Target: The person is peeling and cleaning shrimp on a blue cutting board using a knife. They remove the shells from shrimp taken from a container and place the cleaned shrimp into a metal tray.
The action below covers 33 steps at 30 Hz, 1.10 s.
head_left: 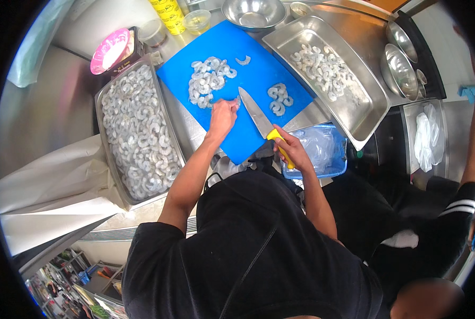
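My left hand (pixel 224 115) is over the blue cutting board (pixel 237 137), pinching a peeled raw shrimp (pixel 238 102) between thumb and fingers. Just beyond it lies a pile of peeled shrimp (pixel 210 77). My right hand (pixel 294 150) grips the yellow handle of a chef's knife (pixel 256 113). The blade points away from me across the board, its tip close to the held shrimp. A smaller group of shrimp (pixel 279 99) rests right of the blade, and a single shrimp (pixel 243 60) lies near the far edge.
A deep steel pan (pixel 176 149) full of shrimp stands left; another steel pan (pixel 359 129), partly filled, stands right. A blue plastic bin (pixel 333 171) sits below the counter edge. Behind the board are a steel bowl (pixel 254 14) and plastic tubs. A co-worker's arm (pixel 473 151) shows at right.
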Tool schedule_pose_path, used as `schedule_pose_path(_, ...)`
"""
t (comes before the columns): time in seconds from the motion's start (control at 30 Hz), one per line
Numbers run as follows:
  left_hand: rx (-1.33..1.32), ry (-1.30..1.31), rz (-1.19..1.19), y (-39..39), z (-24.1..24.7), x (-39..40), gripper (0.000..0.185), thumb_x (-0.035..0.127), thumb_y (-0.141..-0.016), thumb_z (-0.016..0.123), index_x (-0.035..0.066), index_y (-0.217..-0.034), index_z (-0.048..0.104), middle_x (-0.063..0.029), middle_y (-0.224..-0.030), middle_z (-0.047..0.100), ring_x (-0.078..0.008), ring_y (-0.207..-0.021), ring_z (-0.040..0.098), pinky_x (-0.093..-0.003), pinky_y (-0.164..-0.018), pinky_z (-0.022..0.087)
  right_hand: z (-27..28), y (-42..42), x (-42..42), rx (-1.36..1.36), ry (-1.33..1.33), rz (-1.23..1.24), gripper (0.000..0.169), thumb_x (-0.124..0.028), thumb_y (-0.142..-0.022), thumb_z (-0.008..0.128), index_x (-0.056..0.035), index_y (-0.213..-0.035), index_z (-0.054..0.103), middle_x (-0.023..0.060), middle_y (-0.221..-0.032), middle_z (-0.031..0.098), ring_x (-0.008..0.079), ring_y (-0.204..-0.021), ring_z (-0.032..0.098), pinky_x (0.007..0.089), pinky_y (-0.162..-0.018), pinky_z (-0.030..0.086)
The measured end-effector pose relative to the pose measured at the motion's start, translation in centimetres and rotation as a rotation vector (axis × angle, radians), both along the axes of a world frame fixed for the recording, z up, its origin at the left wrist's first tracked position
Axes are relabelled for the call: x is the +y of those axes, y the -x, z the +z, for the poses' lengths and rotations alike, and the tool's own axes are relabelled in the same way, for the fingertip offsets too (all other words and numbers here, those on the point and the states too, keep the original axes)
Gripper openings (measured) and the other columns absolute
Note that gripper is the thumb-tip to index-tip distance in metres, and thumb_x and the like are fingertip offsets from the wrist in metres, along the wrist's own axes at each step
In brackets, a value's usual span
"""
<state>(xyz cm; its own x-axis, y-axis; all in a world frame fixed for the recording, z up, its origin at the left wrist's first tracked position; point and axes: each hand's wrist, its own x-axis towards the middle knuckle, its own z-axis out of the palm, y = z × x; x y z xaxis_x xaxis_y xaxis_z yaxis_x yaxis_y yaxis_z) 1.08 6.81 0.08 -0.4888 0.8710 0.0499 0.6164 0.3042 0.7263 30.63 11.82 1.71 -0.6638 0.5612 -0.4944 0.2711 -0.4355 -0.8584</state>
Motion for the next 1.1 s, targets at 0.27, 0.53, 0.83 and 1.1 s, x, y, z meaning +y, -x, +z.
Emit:
schedule_pose_path(0.27,-0.083,0.017,0.147,-1.4,0.0,0.4,0.026,0.01,-0.096,0.075,-0.003,-0.119,0.079,-0.0314,-0.095,0.076,-0.0399,-0.085,0.078,-0.046,-0.081,0.059,0.7,-2.0,-1.6,0.019,0.065,0.039,0.061,-0.022,-0.111,0.06,-0.0194,-0.169,0.041,0.0008,-0.088,0.065,0.0047,-0.058,0.052,0.0218,-0.051,0.044)
schedule_pose_path(0.53,-0.215,0.011,-0.055,-1.2,1.1,0.8,0.017,0.008,-0.095,0.072,0.001,-0.107,0.082,-0.0283,-0.09,0.076,-0.0416,-0.086,0.076,-0.0479,-0.08,0.059,3.7,-7.5,-4.2,-0.091,0.176,0.108,0.058,-0.021,-0.108,0.066,-0.0252,-0.164,0.051,0.0001,-0.088,0.068,0.0056,-0.059,0.054,0.0234,-0.055,0.048)
schedule_pose_path(0.83,0.542,0.095,0.032,7.9,0.2,5.7,0.029,0.014,-0.097,0.068,0.011,-0.124,0.076,-0.0206,-0.119,0.069,-0.0424,-0.106,0.07,-0.0563,-0.092,0.057,3.6,-1.6,-5.2,-0.352,-0.59,-0.117,0.051,-0.017,-0.106,0.066,-0.0153,-0.156,0.058,0.0253,-0.125,0.075,0.0385,-0.108,0.076,0.0429,-0.091,0.059)
schedule_pose_path(1.1,0.402,0.082,-0.255,7.5,2.2,4.5,0.019,0.013,-0.092,0.077,0.008,-0.109,0.071,-0.0207,-0.112,0.07,-0.0433,-0.1,0.071,-0.0565,-0.086,0.057,4.0,-3.4,-4.6,-0.23,-0.321,-0.166,0.053,-0.02,-0.107,0.066,-0.0204,-0.16,0.056,0.0076,-0.101,0.075,0.0133,-0.068,0.063,0.03,-0.061,0.055)
